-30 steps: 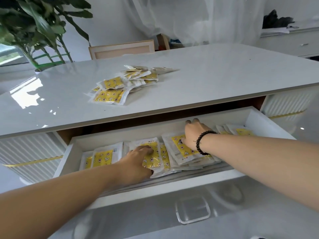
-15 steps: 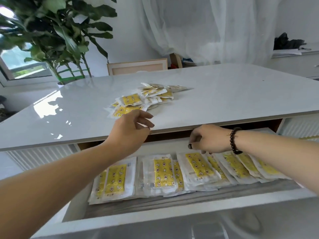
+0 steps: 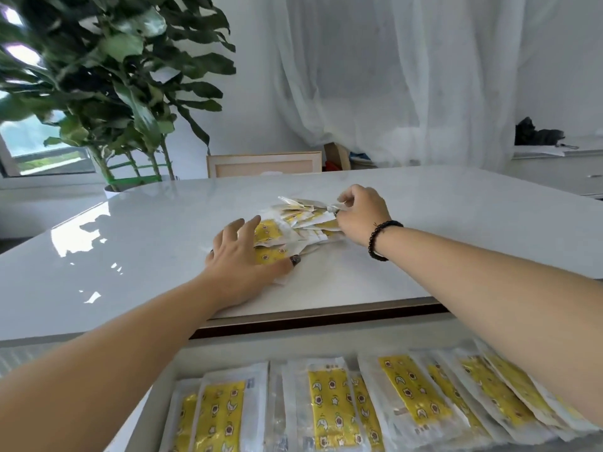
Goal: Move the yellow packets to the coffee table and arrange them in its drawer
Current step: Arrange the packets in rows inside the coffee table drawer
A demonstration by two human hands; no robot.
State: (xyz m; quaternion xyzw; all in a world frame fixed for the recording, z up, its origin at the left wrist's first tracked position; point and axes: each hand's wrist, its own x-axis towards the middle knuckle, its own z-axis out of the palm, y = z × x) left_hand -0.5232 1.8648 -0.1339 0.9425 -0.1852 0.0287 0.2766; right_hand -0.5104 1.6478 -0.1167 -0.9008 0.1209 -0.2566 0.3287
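With the left hand spread flat on the near yellow packets and the right hand pinching a far one, gather the loose pile square before lifting it toward the open drawer.

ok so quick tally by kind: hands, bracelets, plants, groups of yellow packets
hands: 2, left hand and right hand
bracelet: 1
plant: 1
packet groups: 2, a pile on the table and a row in the drawer; single packets overlap too much to count
total: 6
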